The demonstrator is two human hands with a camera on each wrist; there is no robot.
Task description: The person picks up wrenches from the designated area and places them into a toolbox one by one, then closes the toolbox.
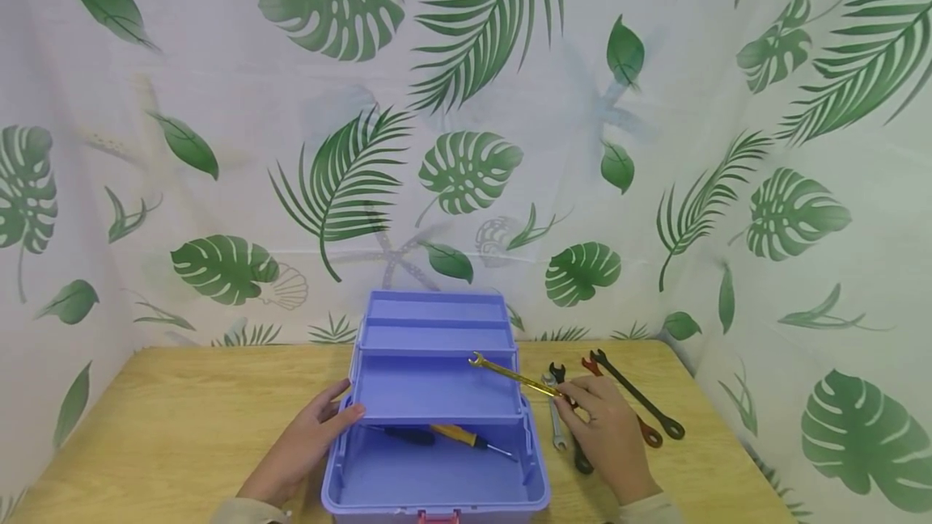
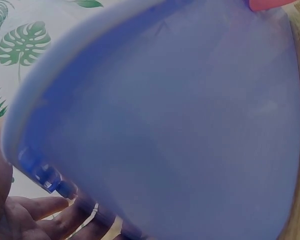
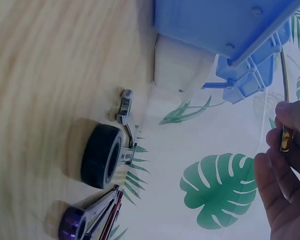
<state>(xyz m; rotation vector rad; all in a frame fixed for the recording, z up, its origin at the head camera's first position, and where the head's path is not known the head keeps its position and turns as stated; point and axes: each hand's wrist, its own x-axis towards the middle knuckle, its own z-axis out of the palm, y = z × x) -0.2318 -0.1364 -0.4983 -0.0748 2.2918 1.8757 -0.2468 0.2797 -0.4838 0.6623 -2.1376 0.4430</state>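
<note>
A blue plastic toolbox [image 1: 437,492] stands with its stepped trays [image 1: 437,386] raised at the back. My left hand [image 1: 306,439] holds its left side, thumb over the tray's edge and fingers outside; in the left wrist view the fingers [image 2: 70,220] lie by the box wall. My right hand [image 1: 607,435] pinches a gold wrench [image 1: 510,374] by one end, its open-ended jaw above the tray. A yellow-handled screwdriver [image 1: 455,433] and a dark-handled tool [image 1: 409,434] lie inside the box, partly hidden under the tray.
On the wooden table [image 1: 218,411], right of the box, lie a silver wrench [image 1: 557,427], a black wrench [image 1: 582,459], a red wrench [image 1: 650,433] and a long dark wrench [image 1: 641,397]. A leaf-patterned cloth [image 1: 466,71] hangs behind the table.
</note>
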